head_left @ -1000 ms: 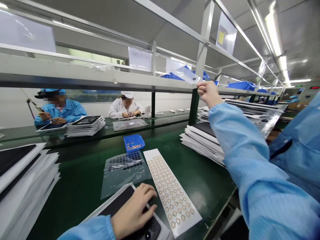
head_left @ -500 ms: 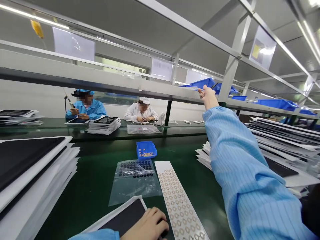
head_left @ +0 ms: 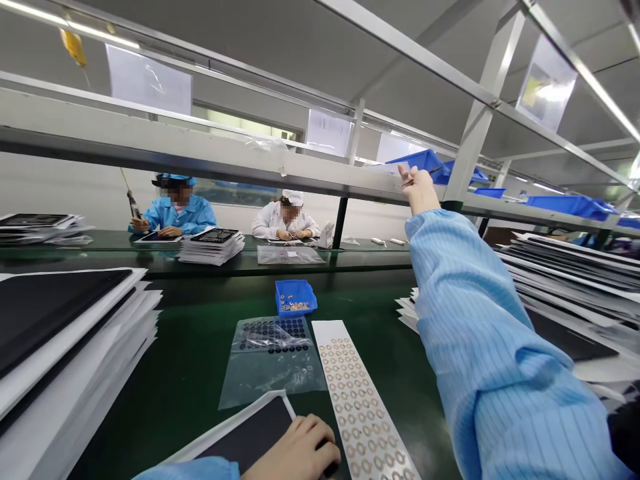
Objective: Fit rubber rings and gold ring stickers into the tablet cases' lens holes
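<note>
At the bottom centre my left hand (head_left: 305,448) lies over the right edge of a flat black panel (head_left: 250,433) with a white sheet under it. Its fingers are bent around that edge, and the fingertips are partly hidden. My right hand (head_left: 420,190) is stretched up to the shelf beam, closed on a thin dark tool (head_left: 436,171) that looks like tweezers. Right of the panel lies a white strip (head_left: 360,393) with rows of small ring-shaped pieces. Beyond the panel is a clear plastic bag (head_left: 273,380) with black discs.
A blue tray (head_left: 296,288) with small pieces stands behind the bag. Stacks of panels and paper rise at left (head_left: 85,373) and right (head_left: 575,273). The shelf beam (head_left: 200,150) crosses overhead, with blue bins (head_left: 570,205) on it. Two people sit across the bench.
My right hand stays raised at the shelf, its wrist and the dark tool slightly turned. My left hand stays on the panel. The view has shifted a little.
</note>
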The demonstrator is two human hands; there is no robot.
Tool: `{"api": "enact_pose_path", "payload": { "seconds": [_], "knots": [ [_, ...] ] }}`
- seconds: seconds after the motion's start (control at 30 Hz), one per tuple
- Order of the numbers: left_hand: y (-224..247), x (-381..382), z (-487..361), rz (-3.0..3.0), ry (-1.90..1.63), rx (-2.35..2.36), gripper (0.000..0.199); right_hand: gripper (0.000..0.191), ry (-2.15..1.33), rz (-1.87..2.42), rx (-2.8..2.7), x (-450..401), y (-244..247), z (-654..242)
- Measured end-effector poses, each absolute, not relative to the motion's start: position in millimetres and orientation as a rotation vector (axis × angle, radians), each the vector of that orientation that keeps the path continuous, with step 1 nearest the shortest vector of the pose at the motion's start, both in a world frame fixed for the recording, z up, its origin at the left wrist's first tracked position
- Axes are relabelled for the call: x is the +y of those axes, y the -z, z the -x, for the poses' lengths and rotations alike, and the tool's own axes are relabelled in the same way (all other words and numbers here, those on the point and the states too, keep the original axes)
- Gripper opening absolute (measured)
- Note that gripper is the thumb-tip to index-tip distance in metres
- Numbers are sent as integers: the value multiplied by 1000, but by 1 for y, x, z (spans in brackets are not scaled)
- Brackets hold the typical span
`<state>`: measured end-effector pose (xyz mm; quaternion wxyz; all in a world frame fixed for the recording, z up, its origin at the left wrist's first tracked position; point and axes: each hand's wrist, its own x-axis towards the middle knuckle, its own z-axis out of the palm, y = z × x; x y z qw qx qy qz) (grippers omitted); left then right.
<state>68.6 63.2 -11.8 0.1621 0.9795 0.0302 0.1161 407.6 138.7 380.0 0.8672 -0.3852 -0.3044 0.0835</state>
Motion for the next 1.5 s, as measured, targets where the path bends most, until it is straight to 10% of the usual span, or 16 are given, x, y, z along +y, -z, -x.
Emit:
{"api": "enact_pose_path", "payload": {
  "seconds": [0.23, 0.7, 1.5],
  "knots": [
    [-16, 51, -54, -2714, -298, 115, 18, 18, -75, 896, -528, 92, -329, -389],
    [-23, 52, -52, -2704, -263, 40, 21, 59, -775, 1534, -586, -52, -66, -285],
    [-48, 99, -65, -2699, -298, 183, 32, 24, -1055, 1544, -770, -23, -65, -252]
  ]
}}
